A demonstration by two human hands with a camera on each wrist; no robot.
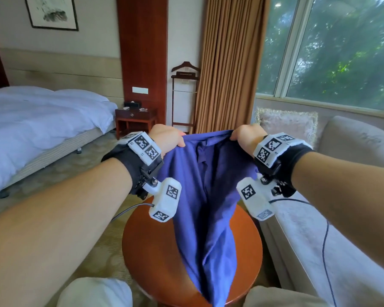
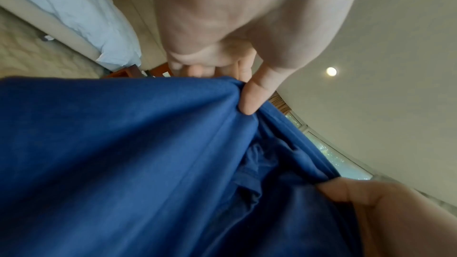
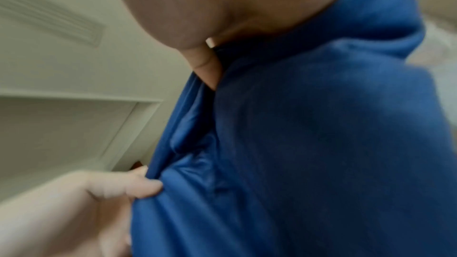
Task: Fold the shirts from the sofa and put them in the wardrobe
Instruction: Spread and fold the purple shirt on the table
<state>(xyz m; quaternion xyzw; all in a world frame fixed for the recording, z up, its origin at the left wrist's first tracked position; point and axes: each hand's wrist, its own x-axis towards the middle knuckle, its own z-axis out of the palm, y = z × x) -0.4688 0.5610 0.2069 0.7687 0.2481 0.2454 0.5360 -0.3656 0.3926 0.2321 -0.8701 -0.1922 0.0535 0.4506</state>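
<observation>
**A:** Forearms filled the near frame, both wrists strapped with marker rigs. Left hand (image 1: 167,138) and right hand (image 1: 246,135) each had a grip clamped on the top edge of the blue shirt (image 1: 211,196), thumb (image 2: 252,97) pinching cloth against curled fingers.

**B:** Where was the shirt?

**A:** It hung in the air between the hands, sagging in the middle, with the tail draped down onto the round wooden counter (image 1: 155,251) at 6 o'clock.

**B:** Handling?

**A:** Looked light, soft and limp, with no stiffness, so it would take whatever shape it was let fall into. The fabric looked smooth, maybe a bit slippery, so pinching at a seam or shoulder edge beat grabbing flat cloth. A collar or placket seemed bunched in the centre fold; I couldn't tell which.

**B:** Surroundings?

**A:** Sofa (image 1: 353,147) was at 3 o'clock with a fringed cushion (image 1: 288,125). Bed (image 1: 42,120) sat at 9 to 10 o'clock, nightstand (image 1: 134,118) and valet stand (image 1: 185,96) at 12, curtain (image 1: 228,63) and window (image 1: 341,45) at 1 to 2. No wardrobe was in view.

**B:** Obstructions?

**A:** The counter seemed small for laying a shirt flat, so overhang was likely. The cables (image 1: 326,240) trailing from the wrist rigs could snag.
</observation>
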